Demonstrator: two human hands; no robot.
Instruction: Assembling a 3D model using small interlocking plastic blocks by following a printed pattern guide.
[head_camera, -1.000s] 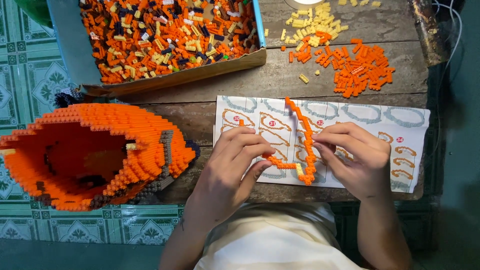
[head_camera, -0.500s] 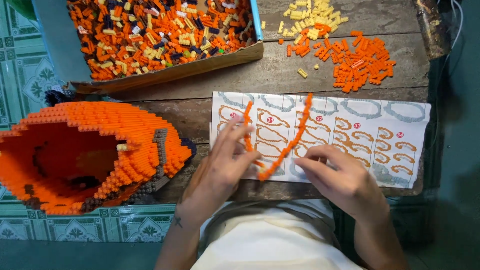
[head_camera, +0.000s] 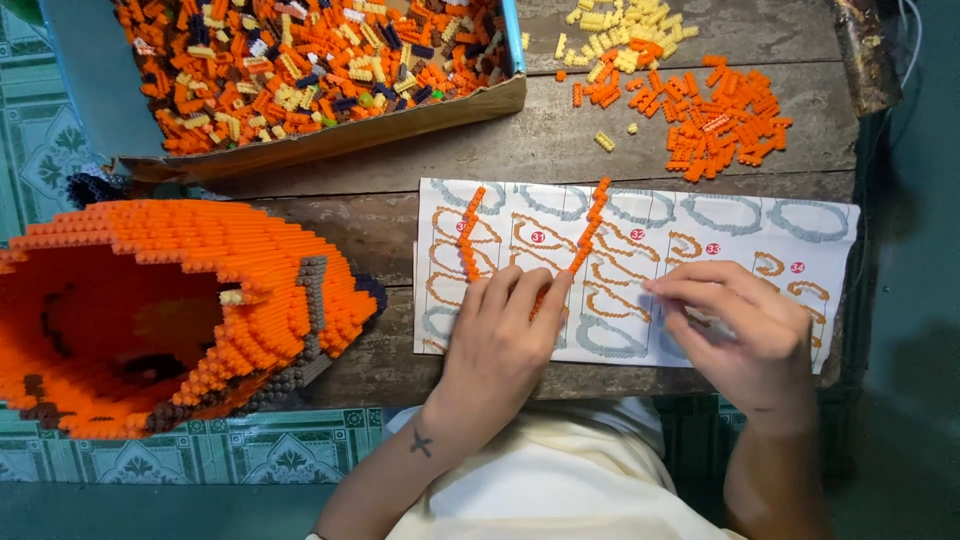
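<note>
Starting at the left edge, a large hollow shell built of small orange plastic bricks (head_camera: 170, 300) lies on its side, its opening facing left and its grey-brick seam toward the table, placed within reach yet clear of the work area. Behind it, an open cardboard tray of mixed orange, yellow and dark loose bricks (head_camera: 300, 60) sits on the weathered wooden plank table (head_camera: 400, 170), serving as bulk stock. Toward the centre, a white printed instruction sheet with numbered curved outlines (head_camera: 800, 215) lies flat at the near table edge, acting as a template. The left hand (head_camera: 500, 345) rests palm down on the sheet, fingers spread and pressing two thin curved strips of joined orange bricks (head_camera: 585, 235), apparently to hold them against the printed outlines. The right hand (head_camera: 740, 325) rests just beside it, fingertips pinched together on the sheet; whether they grip a brick cannot be told. Further back, sorted piles of loose yellow bricks (head_camera: 615, 35) and loose orange bricks (head_camera: 725, 125) lie near the sheet.
</note>
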